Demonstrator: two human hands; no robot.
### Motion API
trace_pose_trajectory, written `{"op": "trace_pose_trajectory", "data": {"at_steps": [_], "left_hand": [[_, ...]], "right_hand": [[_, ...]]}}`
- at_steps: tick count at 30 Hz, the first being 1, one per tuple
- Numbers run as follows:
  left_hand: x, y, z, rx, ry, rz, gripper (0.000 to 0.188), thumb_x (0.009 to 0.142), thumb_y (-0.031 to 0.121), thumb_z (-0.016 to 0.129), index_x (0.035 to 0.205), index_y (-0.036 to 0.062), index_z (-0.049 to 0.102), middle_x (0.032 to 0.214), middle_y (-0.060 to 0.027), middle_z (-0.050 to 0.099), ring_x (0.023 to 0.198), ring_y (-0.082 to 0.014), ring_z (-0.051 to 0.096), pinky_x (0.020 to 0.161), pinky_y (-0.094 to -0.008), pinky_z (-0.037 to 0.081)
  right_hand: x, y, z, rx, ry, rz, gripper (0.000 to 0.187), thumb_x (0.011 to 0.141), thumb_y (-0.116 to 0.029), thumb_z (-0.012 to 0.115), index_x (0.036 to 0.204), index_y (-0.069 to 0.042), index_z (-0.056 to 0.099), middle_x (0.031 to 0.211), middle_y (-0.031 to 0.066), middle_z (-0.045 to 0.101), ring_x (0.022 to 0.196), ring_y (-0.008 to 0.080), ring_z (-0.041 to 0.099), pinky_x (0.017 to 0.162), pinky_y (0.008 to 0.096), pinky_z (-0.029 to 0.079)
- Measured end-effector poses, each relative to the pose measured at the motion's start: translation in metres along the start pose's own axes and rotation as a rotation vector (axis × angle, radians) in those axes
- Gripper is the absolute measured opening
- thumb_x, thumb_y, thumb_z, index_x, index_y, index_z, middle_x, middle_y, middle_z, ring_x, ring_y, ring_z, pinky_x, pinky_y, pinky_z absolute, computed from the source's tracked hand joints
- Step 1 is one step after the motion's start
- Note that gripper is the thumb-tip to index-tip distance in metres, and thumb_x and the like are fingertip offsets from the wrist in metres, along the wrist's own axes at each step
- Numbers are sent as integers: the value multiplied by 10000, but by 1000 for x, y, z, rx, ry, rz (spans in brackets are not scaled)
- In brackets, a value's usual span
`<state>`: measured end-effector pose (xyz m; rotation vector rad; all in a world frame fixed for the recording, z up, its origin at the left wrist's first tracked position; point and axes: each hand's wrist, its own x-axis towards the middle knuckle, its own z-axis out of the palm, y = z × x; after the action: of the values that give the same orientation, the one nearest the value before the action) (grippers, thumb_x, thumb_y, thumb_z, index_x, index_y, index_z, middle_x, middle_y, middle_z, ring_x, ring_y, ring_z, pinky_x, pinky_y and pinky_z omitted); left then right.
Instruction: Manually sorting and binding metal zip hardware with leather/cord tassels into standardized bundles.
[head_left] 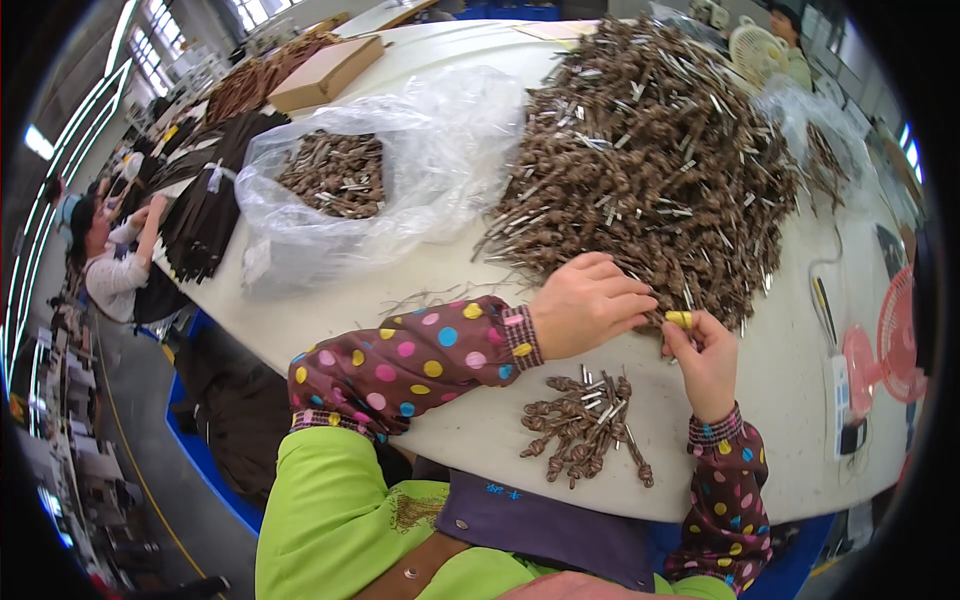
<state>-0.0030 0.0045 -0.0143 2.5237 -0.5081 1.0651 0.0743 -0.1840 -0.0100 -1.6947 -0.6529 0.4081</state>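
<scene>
Head view looks down on a pale table (470, 270) where the person's left hand (590, 305) lies palm down with fingers curled over the near edge of a big heap of brown twisted pieces with metal clips (650, 160), seemingly pinning or raking a few toward the body; whether it actually clasps one I cannot tell. The right hand (705, 360) is raised just beside it, thumb and fingers pinched tight on a small yellow tool (679, 319) at the heap's edge, held upright so its tip meets the piece under the left fingers. Close to the body, between the two forearms in dotted sleeves (420, 360), lies a small bunch of the same pieces (585, 425), set apart from the heap, likely so sorted ones stay separate. Farther left, a clear plastic bag (330, 200) stands open and slumped, holding more of the brown clipped pieces at its bottom. Behind it a flat cardboard box (325, 70) rests shut, its contents hidden. Dark strips (205, 210) are stacked along the left edge near another person (110, 260). At the right sit a pink fan (890, 345) and, farther back, a white fan (755, 50).
</scene>
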Motion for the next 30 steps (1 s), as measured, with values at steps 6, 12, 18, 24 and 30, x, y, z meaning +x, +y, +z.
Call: {"op": "trace_pose_trajectory", "data": {"at_steps": [6, 12, 18, 24, 30], "left_hand": [[-11, -5, 15, 10, 67, 68, 124, 739, 208, 647, 841, 138, 649, 858, 27, 639, 771, -148, 589, 841, -340, 450], [-22, -10, 31, -120, 66, -12, 108, 743, 162, 610, 696, 106, 530, 659, -27, 536, 658, -217, 553, 730, -329, 458], [-21, -15, 40, -308, 1, -141, 91, 756, 149, 588, 741, 95, 517, 683, -45, 560, 678, -254, 564, 687, -357, 454], [-24, -17, 43, -425, -62, -188, 87, 751, 143, 585, 746, 88, 517, 696, -56, 571, 679, -271, 564, 651, -374, 448], [-24, -18, 43, -430, -46, -158, 78, 747, 138, 586, 745, 91, 524, 692, -46, 569, 666, -264, 559, 644, -367, 440]], "right_hand": [[-4, 13, -2, 31, 13, 87, 92, 846, -114, 583, 866, -25, 569, 644, -42, 515, 511, 10, 394, 464, 162, 279], [6, 33, -2, 122, 4, 180, 120, 852, -141, 593, 911, -39, 573, 631, -34, 514, 454, -3, 326, 407, 160, 195], [10, 40, -8, 168, 50, 234, 104, 867, -148, 575, 911, -58, 549, 615, -37, 482, 412, -6, 293, 372, 165, 171], [10, 45, -9, 182, 56, 243, 113, 877, -167, 568, 917, -67, 532, 613, -43, 472, 400, -10, 272, 356, 162, 157], [10, 47, -11, 187, 50, 237, 108, 886, -166, 557, 923, -66, 541, 606, -45, 470, 399, -12, 268, 358, 161, 152]]}}
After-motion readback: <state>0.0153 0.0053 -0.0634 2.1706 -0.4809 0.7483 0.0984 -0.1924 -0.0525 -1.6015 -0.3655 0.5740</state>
